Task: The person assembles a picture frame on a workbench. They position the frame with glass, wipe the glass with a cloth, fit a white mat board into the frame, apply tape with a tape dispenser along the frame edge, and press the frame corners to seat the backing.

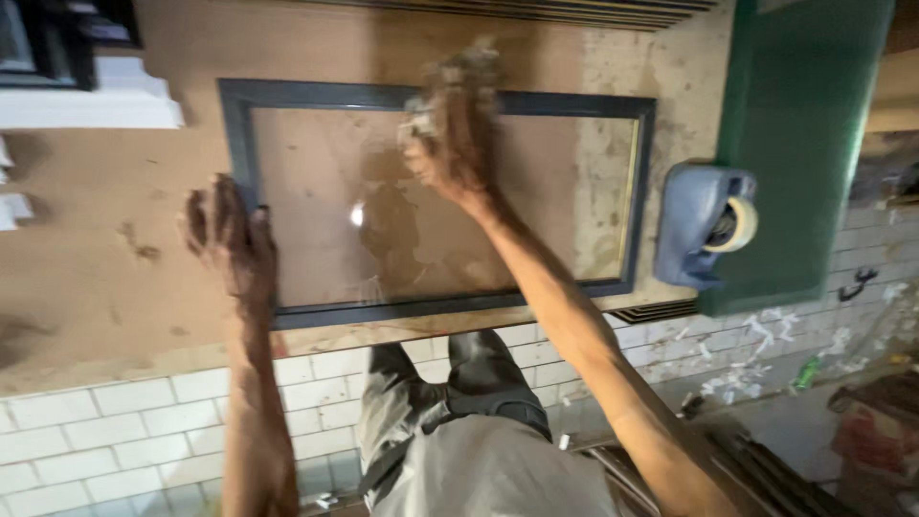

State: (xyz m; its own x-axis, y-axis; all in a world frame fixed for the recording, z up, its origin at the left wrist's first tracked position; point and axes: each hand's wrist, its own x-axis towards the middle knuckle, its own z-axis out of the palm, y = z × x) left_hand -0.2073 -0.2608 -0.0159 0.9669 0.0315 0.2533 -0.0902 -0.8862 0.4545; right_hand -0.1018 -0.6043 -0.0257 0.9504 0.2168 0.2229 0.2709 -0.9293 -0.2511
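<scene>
At the worktop's near edge lies a dark grey picture frame with glass. The left hand presses flat, fingers spread, on the frame's left rail. Farther in, the right hand is clenched around a crumpled cloth on the glass near the frame's far rail. A blue tape dispenser sits toward the right edge.

one frame; one tape dispenser

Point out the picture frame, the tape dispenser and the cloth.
picture frame (440,96), head view, top rail.
tape dispenser (694,225), head view, blue body.
cloth (459,81), head view, crumpled wad under the right hand.
</scene>
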